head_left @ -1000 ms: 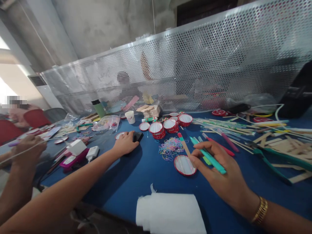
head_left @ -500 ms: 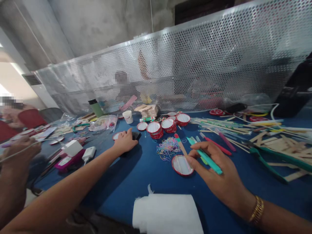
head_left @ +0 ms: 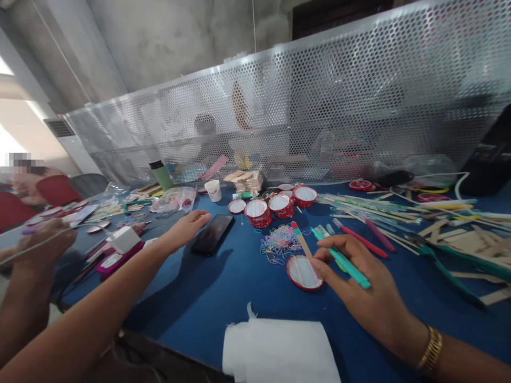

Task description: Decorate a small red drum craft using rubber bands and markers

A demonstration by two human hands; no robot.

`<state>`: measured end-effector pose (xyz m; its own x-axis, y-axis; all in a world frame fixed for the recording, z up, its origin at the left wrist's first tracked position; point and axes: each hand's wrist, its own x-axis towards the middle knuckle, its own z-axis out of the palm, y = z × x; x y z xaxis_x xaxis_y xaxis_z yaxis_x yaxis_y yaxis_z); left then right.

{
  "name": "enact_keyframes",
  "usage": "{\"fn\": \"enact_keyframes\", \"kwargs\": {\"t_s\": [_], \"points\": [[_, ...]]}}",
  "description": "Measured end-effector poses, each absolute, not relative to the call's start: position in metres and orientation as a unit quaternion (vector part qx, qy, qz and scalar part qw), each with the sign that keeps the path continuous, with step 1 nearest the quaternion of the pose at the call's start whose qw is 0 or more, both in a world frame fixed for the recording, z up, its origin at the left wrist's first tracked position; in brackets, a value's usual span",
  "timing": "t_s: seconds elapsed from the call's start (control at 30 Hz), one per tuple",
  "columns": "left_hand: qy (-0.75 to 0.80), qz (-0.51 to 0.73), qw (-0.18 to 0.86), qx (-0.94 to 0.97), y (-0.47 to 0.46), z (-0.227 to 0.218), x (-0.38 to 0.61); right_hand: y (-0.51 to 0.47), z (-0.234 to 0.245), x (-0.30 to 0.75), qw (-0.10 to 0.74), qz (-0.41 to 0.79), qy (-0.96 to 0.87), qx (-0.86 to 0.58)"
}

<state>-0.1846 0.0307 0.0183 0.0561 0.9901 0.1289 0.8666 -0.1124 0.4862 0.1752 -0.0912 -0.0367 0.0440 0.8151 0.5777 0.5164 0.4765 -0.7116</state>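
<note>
My left hand [head_left: 187, 227] is above the table, just left of a black phone [head_left: 213, 235]. Its fingers are stretched out and nothing shows in them. A teal marker [head_left: 346, 260] lies across my right hand [head_left: 365, 290], whose thumb and fingers are closed. The same hand pinches a wooden craft stick [head_left: 303, 242] with a red and green tip. Below the stick is a round red-rimmed lid [head_left: 302, 272] with a white inside, partly covered by the thumb. Loose coloured rubber bands [head_left: 279, 243] lie in a pile beside it.
Stacked red-rimmed lids [head_left: 257, 211] stand behind the bands, near a paper cup [head_left: 213, 190]. Green-handled pliers [head_left: 451, 274] and wooden sticks lie at right. White cloth [head_left: 281, 351] is at the front edge. Another person's hand [head_left: 50, 242] is at far left, near a white charger [head_left: 124, 240].
My left hand has come off the phone and moved left, leaving the phone uncovered. My right hand keeps the marker and craft stick over the lid. The view has shifted slightly.
</note>
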Motion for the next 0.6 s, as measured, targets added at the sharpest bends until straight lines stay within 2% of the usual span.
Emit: {"fn": "enact_keyframes", "kwargs": {"t_s": [0.07, 0.2, 0.33, 0.47, 0.53, 0.6], "points": [[0.618, 0.262, 0.156, 0.724, 0.024, 0.018, -0.190, -0.092, -0.037, 0.175, 0.529, 0.144, -0.675, -0.494], [0.545, 0.252, 0.153, 0.785, 0.011, 0.017, -0.199, -0.093, -0.037, 0.175, 0.531, 0.148, -0.673, -0.493], [0.474, 0.178, 0.107, 0.856, 0.002, 0.015, -0.207, -0.092, -0.037, 0.175, 0.533, 0.143, -0.673, -0.492], [0.472, 0.095, 0.047, 0.875, 0.018, 0.008, -0.211, -0.092, -0.037, 0.174, 0.531, 0.144, -0.674, -0.493], [0.478, 0.104, 0.030, 0.871, 0.038, 0.006, -0.210, -0.093, -0.037, 0.174, 0.530, 0.142, -0.675, -0.493], [0.479, 0.191, 0.023, 0.856, 0.059, 0.008, -0.208, -0.092, -0.037, 0.173, 0.529, 0.140, -0.674, -0.496]]}}
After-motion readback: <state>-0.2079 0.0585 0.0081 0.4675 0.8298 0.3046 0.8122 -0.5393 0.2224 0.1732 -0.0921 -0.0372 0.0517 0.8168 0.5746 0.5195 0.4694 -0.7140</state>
